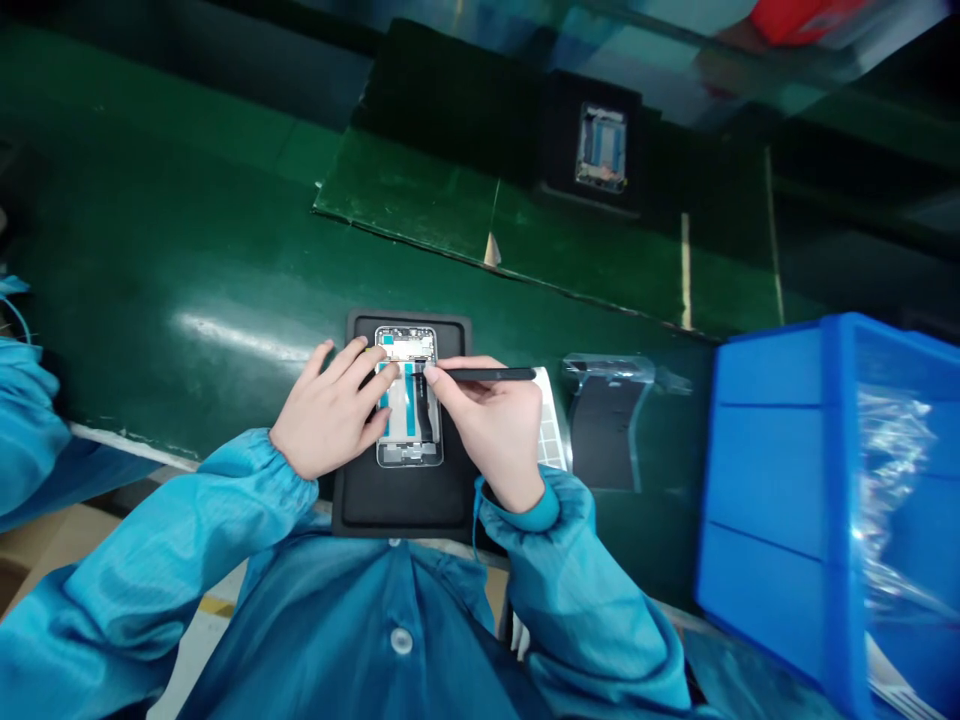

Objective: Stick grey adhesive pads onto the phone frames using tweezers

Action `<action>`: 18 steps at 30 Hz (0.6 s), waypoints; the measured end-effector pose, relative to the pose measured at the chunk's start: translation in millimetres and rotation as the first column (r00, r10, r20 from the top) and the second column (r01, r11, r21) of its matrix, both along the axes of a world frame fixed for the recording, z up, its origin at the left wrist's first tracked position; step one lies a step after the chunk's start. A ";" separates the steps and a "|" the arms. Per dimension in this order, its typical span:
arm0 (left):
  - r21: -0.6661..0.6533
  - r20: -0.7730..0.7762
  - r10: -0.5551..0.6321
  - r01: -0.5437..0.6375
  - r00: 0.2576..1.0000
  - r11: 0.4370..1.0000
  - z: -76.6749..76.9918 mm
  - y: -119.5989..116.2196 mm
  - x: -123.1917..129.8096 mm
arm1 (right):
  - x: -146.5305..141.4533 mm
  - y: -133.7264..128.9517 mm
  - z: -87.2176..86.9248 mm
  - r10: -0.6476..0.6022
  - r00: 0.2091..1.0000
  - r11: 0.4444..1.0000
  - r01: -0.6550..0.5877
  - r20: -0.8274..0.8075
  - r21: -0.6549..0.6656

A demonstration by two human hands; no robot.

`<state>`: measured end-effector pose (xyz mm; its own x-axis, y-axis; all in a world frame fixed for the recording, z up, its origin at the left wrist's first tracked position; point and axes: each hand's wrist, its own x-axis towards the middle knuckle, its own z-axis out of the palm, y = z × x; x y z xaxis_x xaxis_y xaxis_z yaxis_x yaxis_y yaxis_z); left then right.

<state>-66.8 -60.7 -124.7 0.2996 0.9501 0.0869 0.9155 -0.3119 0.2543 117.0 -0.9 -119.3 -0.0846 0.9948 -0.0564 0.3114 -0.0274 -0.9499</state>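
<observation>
An opened smartphone [401, 410] with a silver frame, blue strips and a black flex cable lies in a black tray [405, 505] on the green bench. My left hand [330, 410] rests with spread fingers over the phone's left side, fingertips on its upper inside. In my right hand [491, 420] is a slim black tool that looks like tweezers [487, 375], pinched like a pen. Its thin tip points left, over the black cable near the phone's middle; whether it touches is too small to tell.
Right of the tray are a white gridded sheet [553, 425] and a dark film in clear plastic [606, 420]. A blue bin [772, 470] with clear plastic inside stands further right. On a raised green shelf [420, 190], another opened phone [602, 148] lies in a tray. A co-worker's sleeve [26, 420] shows left.
</observation>
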 end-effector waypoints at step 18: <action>-0.011 -0.141 -0.074 0.073 0.987 0.997 -2.1 -5.9 -20.7 | 28.2 -38.0 -10.0 0.026 0.991 0.997 -0.034 -0.131 -0.063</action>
<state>-87.5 -66.6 -126.8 0.3772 0.9256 0.0332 0.9171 -0.3782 0.1259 145.2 -38.9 -129.4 -0.1249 0.9864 -0.1070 0.1872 -0.0825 -0.9788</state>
